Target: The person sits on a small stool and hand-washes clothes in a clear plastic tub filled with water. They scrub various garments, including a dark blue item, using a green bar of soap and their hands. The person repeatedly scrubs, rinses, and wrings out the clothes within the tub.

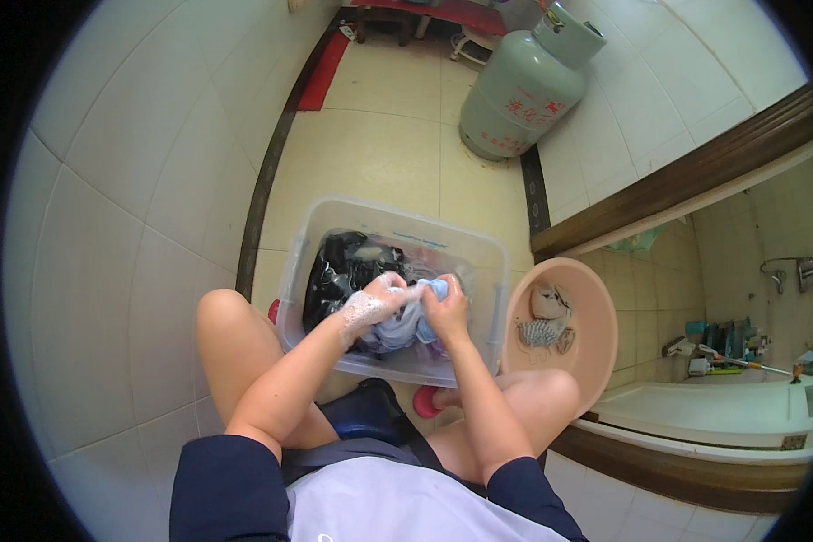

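Observation:
A light blue wet garment [405, 330] is bunched up between my hands, above a clear plastic tub [486, 271]. My left hand [377, 298], foamy with suds to the wrist, is closed on one part of it. The fingers of my right hand [446, 309] are wrapped round another part at the right. The garment's lower folds hang into the tub. Dark wet clothes [343, 271] lie in the tub's left side, beyond my left hand. What kind of garment it is cannot be made out.
Right of the tub stands a peach basin [596, 334] with patterned cloth [544, 332] inside. A grey-green gas cylinder [524, 95] stands against the far right wall. A tiled wall [108, 271] rises close on the left. My knees flank the tub, with a dark blue stool [366, 415] below me.

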The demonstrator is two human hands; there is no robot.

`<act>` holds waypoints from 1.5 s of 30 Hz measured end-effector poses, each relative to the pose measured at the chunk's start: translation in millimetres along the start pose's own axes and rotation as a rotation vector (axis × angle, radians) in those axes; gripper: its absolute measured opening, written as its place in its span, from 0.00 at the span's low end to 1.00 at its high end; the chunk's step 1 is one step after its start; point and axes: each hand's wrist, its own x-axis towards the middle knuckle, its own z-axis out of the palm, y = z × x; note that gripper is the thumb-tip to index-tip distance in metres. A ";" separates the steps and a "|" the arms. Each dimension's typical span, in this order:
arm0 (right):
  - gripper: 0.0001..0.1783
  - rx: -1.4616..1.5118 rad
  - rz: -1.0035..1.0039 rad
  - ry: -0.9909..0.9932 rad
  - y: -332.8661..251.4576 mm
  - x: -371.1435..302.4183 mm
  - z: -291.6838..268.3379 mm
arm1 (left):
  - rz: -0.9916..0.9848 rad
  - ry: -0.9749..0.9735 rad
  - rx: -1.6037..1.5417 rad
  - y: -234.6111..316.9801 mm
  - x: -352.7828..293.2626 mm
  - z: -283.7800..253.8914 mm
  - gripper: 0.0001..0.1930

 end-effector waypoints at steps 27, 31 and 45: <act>0.51 0.263 0.044 -0.831 11.3 1.1 -37.0 | 0.113 -0.444 -0.384 14.4 -33.0 -7.5 0.20; 0.41 -0.079 -0.068 -0.774 53.8 -12.1 -1.0 | 0.278 -0.468 -0.495 31.3 -49.8 -20.6 0.23; 0.14 1.021 0.090 -0.016 -64.6 -9.1 -24.8 | 0.217 -0.233 -0.968 -3.6 -5.0 -4.8 0.15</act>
